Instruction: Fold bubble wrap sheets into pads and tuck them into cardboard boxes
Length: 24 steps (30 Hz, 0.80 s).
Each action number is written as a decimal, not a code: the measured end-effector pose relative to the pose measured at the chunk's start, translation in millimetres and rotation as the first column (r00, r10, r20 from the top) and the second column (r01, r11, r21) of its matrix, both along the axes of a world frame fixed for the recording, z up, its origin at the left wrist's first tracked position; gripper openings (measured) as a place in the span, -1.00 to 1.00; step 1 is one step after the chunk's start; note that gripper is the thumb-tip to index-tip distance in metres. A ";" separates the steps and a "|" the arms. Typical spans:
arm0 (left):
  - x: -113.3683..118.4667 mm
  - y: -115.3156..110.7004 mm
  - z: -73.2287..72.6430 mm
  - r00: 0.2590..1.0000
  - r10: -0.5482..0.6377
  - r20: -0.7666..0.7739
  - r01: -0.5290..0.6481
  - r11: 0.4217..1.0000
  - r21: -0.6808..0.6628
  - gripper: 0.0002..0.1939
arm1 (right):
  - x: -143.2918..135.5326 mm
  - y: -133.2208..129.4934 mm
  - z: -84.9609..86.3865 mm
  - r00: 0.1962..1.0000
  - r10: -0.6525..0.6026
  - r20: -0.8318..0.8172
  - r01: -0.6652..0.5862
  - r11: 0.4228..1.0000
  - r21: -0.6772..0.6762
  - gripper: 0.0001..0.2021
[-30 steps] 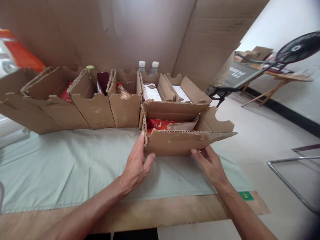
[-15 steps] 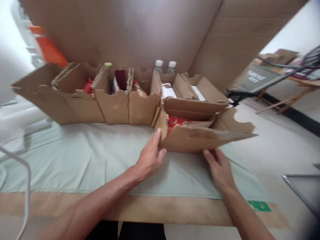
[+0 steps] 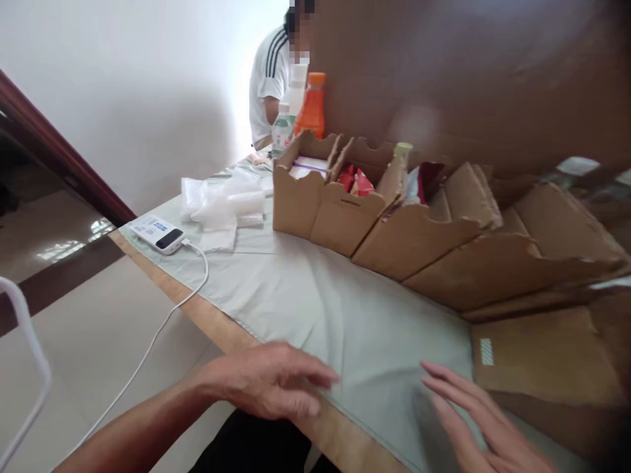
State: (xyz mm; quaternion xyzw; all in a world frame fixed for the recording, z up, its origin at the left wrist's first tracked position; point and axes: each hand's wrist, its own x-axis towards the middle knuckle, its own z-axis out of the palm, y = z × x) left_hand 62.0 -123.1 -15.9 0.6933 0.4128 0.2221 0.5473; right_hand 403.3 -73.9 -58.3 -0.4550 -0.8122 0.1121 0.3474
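Observation:
My left hand [image 3: 271, 381] hovers over the table's front edge with its fingers apart and nothing in it. To the right, my right hand [image 3: 473, 414] is stretched out over the pale green cloth [image 3: 315, 282], also holding nothing. It is nearest to a cardboard box [image 3: 547, 355] at the right, which bears a small striped patch. Behind runs a row of open cardboard bins [image 3: 369, 226]. One holds red packets [image 3: 355, 180], another a dark red and white package [image 3: 424, 184], and the leftmost a white and purple item [image 3: 309, 167].
A white power bank [image 3: 156, 233] with a cable lies on the left corner, near clear plastic wrap [image 3: 227, 203]. An orange bottle [image 3: 311, 105] and a green-labelled bottle [image 3: 282, 131] stand behind the bins. A person in a white shirt [image 3: 269, 72] is beyond. A large cardboard panel [image 3: 444, 66] rises behind.
My view has swung to the left. Both hands have let go of the front cardboard bin and moved away from it, toward the table's front edge.

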 end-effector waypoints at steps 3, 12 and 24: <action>-21.4 -0.1 -19.9 0.857 0.514 0.038 -0.515 0.854 0.071 -0.56 | -101.2 44.1 22.3 0.956 0.294 0.012 -0.293 0.955 -0.038 -0.80; -27.0 1.7 -55.7 0.653 0.687 0.319 -0.756 0.570 0.322 -0.78 | -385.1 132.2 24.3 0.856 0.507 -0.096 -0.482 0.718 -0.502 -0.76; -17.2 -20.2 -50.5 0.591 0.735 0.334 -0.797 0.465 0.386 -0.81 | -142.8 87.0 65.4 0.945 -0.008 -0.327 -0.163 0.856 -0.491 -0.79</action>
